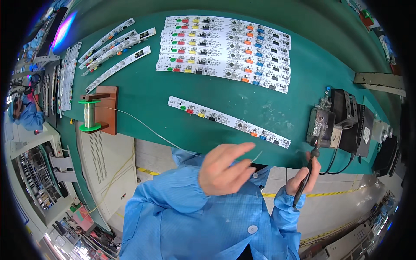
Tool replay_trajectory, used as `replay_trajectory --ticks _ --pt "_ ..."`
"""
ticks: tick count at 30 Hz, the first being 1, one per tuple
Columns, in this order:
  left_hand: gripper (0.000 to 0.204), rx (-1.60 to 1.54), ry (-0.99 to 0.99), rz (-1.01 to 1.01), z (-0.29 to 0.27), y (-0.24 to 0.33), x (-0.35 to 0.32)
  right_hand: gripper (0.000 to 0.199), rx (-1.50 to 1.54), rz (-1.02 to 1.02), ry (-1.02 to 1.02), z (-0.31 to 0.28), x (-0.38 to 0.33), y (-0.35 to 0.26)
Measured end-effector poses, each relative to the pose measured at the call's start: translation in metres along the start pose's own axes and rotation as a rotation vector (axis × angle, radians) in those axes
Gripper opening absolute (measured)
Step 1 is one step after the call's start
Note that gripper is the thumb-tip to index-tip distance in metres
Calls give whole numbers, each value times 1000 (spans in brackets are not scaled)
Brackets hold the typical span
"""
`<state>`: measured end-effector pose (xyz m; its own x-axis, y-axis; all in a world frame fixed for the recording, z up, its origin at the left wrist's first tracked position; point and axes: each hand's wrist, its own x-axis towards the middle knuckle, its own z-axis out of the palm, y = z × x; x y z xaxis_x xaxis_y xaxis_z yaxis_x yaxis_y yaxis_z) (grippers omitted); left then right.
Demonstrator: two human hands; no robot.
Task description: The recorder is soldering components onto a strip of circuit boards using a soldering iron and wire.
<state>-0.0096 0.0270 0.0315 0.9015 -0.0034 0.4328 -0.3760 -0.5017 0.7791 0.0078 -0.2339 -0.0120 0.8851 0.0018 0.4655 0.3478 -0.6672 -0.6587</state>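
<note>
Head view shows the left hand (223,172) pinching solder wire (257,157), the right hand (296,180) gripping a soldering iron (303,184) at the right-side residue box (312,128), so a hasty leftward sweep could scorch the lone circuit board strip (229,122) just beyond the left hand.

Blue smock (195,225) with pale buttons (252,229)

One head-worn fisheye looks down from close above the green workbench (260,106).
</note>
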Motion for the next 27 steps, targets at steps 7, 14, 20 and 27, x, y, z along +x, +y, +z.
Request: replay_trajectory --ticks 7,14,20,27 --pt "5 369 196 -245 -96 -43 4 35 45 -35 -103 20 13 -15" --pt "25 521 130 -356 -117 -80 13 45 85 4 -154 38 15 -24" --pt "22 369 82 -413 -113 -87 11 47 62 37 -133 45 15 -26" --pt "8 -417 198 -706 -127 -80 4 56 30 -205 80 26 22 -29"
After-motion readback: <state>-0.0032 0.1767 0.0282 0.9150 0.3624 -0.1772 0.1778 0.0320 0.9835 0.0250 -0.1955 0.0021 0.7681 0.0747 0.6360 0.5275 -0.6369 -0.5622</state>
